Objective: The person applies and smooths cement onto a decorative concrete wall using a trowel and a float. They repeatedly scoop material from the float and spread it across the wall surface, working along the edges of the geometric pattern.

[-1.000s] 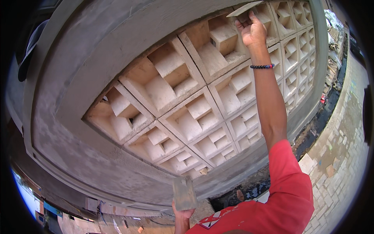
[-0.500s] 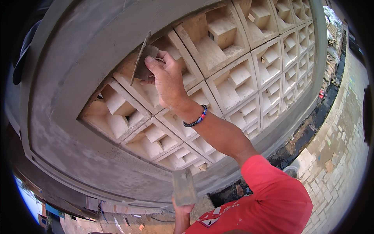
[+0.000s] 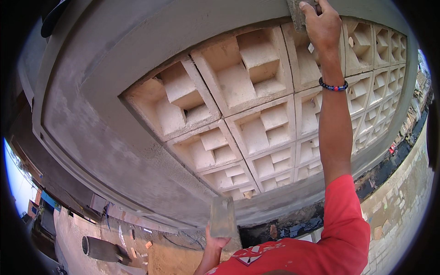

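Observation:
My right hand [image 3: 322, 26] is raised at the top, closed around a small mortar-smeared plastering trowel [image 3: 297, 14]. The trowel lies by the smooth grey plaster band [image 3: 220, 25] just above the pale openwork blocks [image 3: 268, 117]; contact with the plaster is hard to make out. Low in the middle, my left hand [image 3: 215, 239] grips a grey rectangular board [image 3: 222, 216] from below. That board stands tilted in front of the wall's lower edge, and its grip is partly hidden behind it.
A raised plaster frame [image 3: 59, 151] curves around the block panel. Below the wall runs a dark wet ditch [image 3: 293, 229], with a paved path [image 3: 398, 197] to the right. A dark cylindrical container [image 3: 101, 249] lies on the ground at lower left, near scattered debris.
My right hand has moved up and right with the trowel, from the panel's upper left corner to its top edge. My view has shifted; the left hand keeps holding the board.

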